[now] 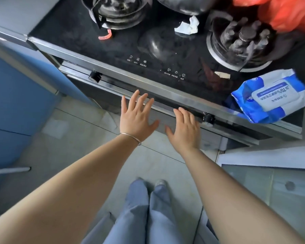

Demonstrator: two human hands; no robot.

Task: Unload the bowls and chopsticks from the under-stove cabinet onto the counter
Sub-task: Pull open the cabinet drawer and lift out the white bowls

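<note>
While both hands reach toward the stove front, neither holds anything. At far left stand blue cabinet doors (10, 103); next comes the stove (113, 50), its black glass top carrying two burners. The left hand (135, 117), a thin bracelet (130, 137) at its wrist, hovers with fingers straight and spread over the steel front edge of the under-stove cabinet (165, 106), whose long axis runs from upper left to lower right along the stove's front. Just beside it, the right hand (185, 129) is likewise flat and released. Farther right, a blue-and-white pack of wipes (271, 95) lies on the stove's corner, below a red plastic bag (285, 13).

No bowls or chopsticks show; presumably they sit inside the cabinet, hidden. Bowls are likely rigid, breakable and perhaps slick, best lifted by rim and base; chopsticks, light and thin, are best gathered as a bundle at mid-length.
</note>
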